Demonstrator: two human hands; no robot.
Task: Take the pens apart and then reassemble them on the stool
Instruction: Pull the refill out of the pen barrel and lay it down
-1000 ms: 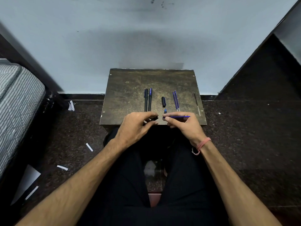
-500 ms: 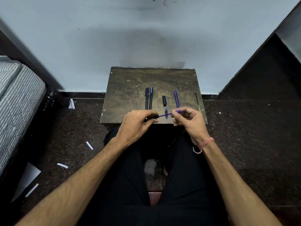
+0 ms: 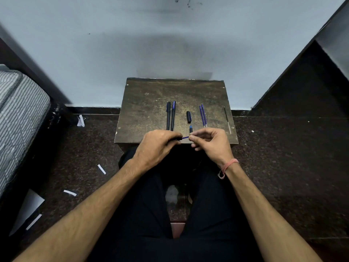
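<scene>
Half a second ago a long stretch of blue refill spanned the gap between the hands; now only a short stub of the refill (image 3: 185, 137) shows between them, and the hands have closed toward each other. A second ago the right hand held the refill alone, apart from the left. I judge the refill is being fed into the barrel, so this pen is in reassembly, with its tip piece and cap not yet on.

The left hand (image 3: 157, 143) is curled shut around the dark barrel (image 3: 178, 138), of which only the open end peeps out past the fingers. The right hand (image 3: 211, 141) pinches the refill's free end between thumb and forefinger, its other fingers loosely curled. Both hands hover at the near edge of the stool (image 3: 151, 95), about the middle of that edge.

On the stool lie the other parts. Two whole pens (image 3: 171, 115), dark with blue at the far end, lie side by side left of centre, pointing from far edge to near edge. A black cap (image 3: 188, 116) lies just right of them, and a small blue-tipped piece (image 3: 191, 128) sits nearer the near edge, just beyond the right hand's fingers. Two bare blue refills (image 3: 203, 115) lie together farther right, and a thin dark refill (image 3: 227, 119) lies along the right edge.
</scene>
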